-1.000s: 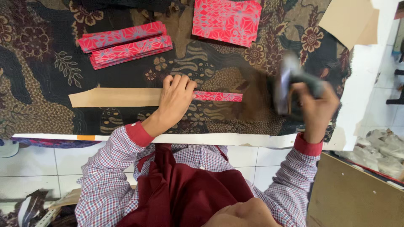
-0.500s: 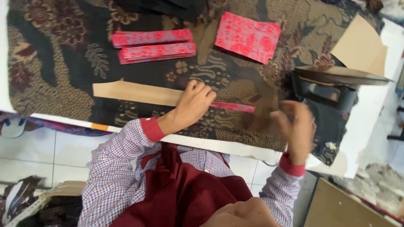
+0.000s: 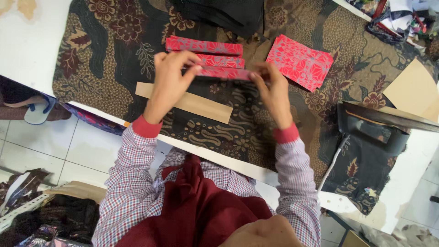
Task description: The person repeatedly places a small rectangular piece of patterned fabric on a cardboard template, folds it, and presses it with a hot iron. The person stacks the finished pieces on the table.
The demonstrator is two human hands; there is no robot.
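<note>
My left hand (image 3: 170, 75) and my right hand (image 3: 270, 88) hold a narrow folded red patterned fabric strip (image 3: 223, 73) by its two ends, just above the batik-covered table (image 3: 109, 87). The strip hovers beside a small stack of similar folded red strips (image 3: 203, 46). Below my hands a long brown cardboard template (image 3: 201, 105) lies flat on the cloth. A stack of red patterned fabric rectangles (image 3: 299, 61) lies to the right of the strips.
A dark iron (image 3: 375, 128) stands on its heel at the right, its cord hanging down. Black fabric (image 3: 219, 13) lies at the far edge. Brown cardboard (image 3: 416, 89) sits at the right. A white tiled floor and a blue sandal (image 3: 39, 112) show at the left.
My right hand set the iron down at the right and came over to the strip. Both hands lifted the red strip off the template toward the stack.
</note>
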